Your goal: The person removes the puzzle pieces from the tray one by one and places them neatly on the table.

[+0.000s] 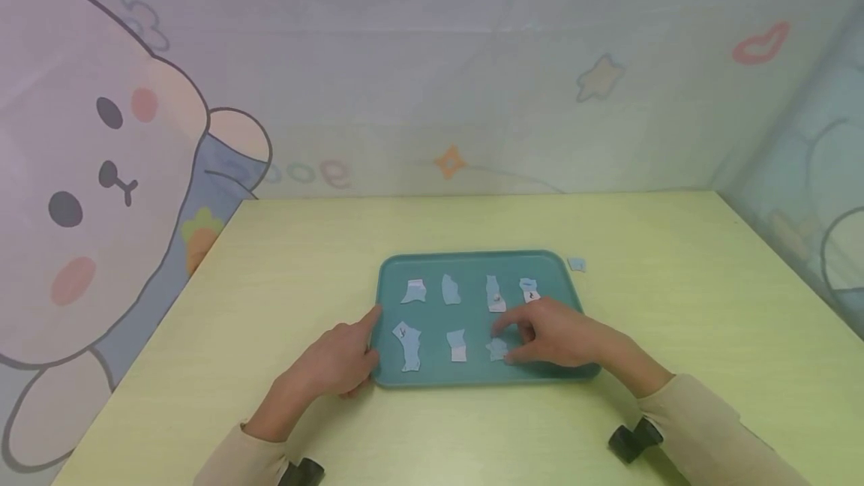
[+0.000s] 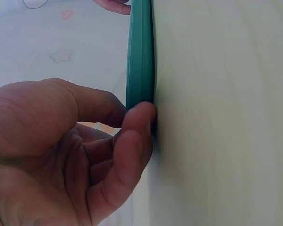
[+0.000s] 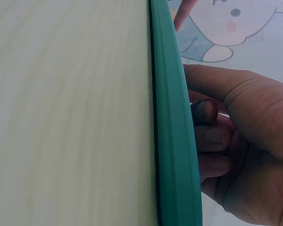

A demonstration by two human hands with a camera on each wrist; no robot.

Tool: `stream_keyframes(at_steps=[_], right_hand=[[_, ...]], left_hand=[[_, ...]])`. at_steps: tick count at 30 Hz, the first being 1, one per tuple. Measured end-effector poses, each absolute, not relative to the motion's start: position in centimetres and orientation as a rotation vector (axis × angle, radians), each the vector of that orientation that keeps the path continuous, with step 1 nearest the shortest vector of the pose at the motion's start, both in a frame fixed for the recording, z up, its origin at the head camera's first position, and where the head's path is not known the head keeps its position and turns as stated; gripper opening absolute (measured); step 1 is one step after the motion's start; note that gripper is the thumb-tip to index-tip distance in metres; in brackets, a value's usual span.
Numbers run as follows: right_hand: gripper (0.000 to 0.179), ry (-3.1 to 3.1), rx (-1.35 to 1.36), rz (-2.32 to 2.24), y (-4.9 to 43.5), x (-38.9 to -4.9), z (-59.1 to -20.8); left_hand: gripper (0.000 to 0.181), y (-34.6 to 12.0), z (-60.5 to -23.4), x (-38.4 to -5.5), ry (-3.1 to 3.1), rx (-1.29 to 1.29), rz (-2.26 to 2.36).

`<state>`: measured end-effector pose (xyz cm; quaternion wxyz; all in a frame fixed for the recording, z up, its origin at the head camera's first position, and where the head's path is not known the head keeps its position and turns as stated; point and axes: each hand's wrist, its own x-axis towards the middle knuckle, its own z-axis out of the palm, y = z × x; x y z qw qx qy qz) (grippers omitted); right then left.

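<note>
I note the table [image 1: 202, 306] bearing the tray [image 1: 435, 321]. The left hand [image 1: 340, 358] grips the tray's left edge; a tug could jolt its contents. The right hand [image 1: 556, 336], thumb and index parted, hovers about a pale blue scrap [image 1: 497, 349], near right inside; I can't confirm contact. Risk: thin material slides or creases if pinched off-centre.

A cartoon bear [image 1: 81, 148], star [image 1: 600, 78] and red heart [image 1: 754, 52] decorate the backdrop [image 1: 418, 81] behind the yellowish table [image 1: 283, 261].
</note>
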<state>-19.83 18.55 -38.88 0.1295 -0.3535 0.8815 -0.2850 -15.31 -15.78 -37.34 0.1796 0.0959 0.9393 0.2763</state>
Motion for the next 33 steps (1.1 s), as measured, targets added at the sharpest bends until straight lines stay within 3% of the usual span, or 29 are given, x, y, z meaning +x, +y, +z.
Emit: stream_keyframes(at_steps=[33], right_hand=[[0.031,2.639,-0.928,-0.895,19.8,-20.4,-37.3]], left_hand=[[0.072,-15.8,-37.4,-15.2,2.662,0.272,0.813]])
